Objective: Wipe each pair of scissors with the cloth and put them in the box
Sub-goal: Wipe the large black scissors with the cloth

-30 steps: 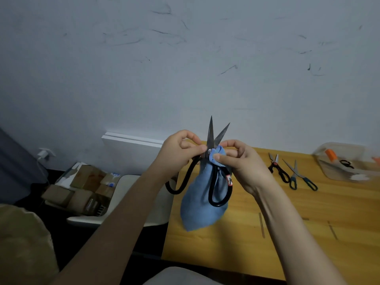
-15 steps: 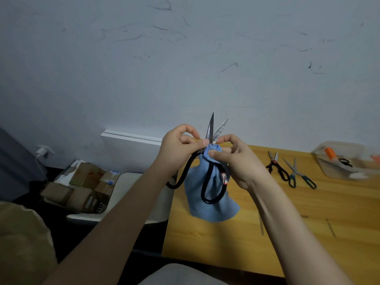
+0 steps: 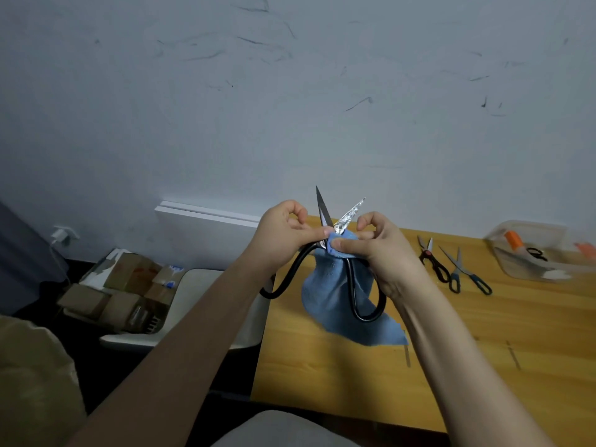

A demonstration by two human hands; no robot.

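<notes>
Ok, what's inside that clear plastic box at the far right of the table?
Through the clear plastic box wall: an orange-handled item and a black-handled pair of scissors. Something white lies at the bottom; the hazy wall hides what it is. Another orange piece is cut off at the picture's edge.

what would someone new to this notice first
Big black-handled scissors held up mid-frame, blades parted and pointing upward, the left hand at the pivot and the right hand pinching a blue cloth there. Two smaller scissors lie on the wooden table at right, beside a clear plastic box.
</notes>
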